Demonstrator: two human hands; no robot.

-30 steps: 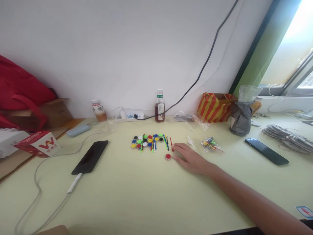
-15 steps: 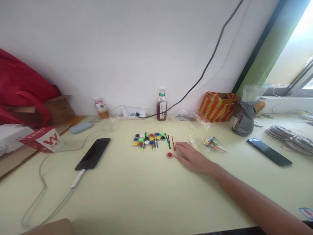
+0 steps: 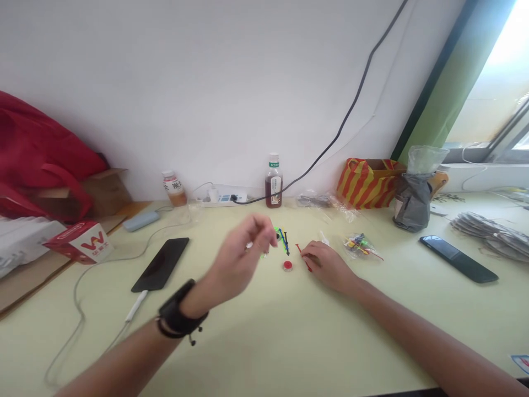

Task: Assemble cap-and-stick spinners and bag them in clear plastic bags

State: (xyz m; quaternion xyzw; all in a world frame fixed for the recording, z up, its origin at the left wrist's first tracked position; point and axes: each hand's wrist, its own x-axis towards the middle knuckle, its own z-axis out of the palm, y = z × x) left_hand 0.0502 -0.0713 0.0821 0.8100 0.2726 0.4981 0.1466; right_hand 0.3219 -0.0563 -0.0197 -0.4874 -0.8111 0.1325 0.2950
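Observation:
My right hand (image 3: 326, 266) rests low over the table with thumb and fingers closed on a thin red plastic arrow (image 3: 298, 248), whose two ends stick out past the fingers. A round disc with a red centre and clear rim (image 3: 287, 266) lies flat just left of that hand. My left hand (image 3: 239, 256), with a black band at the wrist, is raised over the table, fingers curled in and slightly blurred; nothing shows in them. Behind it, a blue arrow (image 3: 283, 239) and a black arrow (image 3: 286, 242) lie side by side. Most of the coloured discs are hidden by the left hand.
A clear bag of coloured arrows (image 3: 361, 245) and a white plastic piece (image 3: 324, 238) lie right of centre. Phones (image 3: 161, 264) (image 3: 457, 259) flank the work area. A dark drink bottle (image 3: 273, 182), power strip (image 3: 227, 199) and striped bag (image 3: 367, 184) stand along the wall.
My left hand has come in from the lower left and now covers most of the discs. My right hand has drawn the red arrow slightly right and toward me, away from the other arrows.

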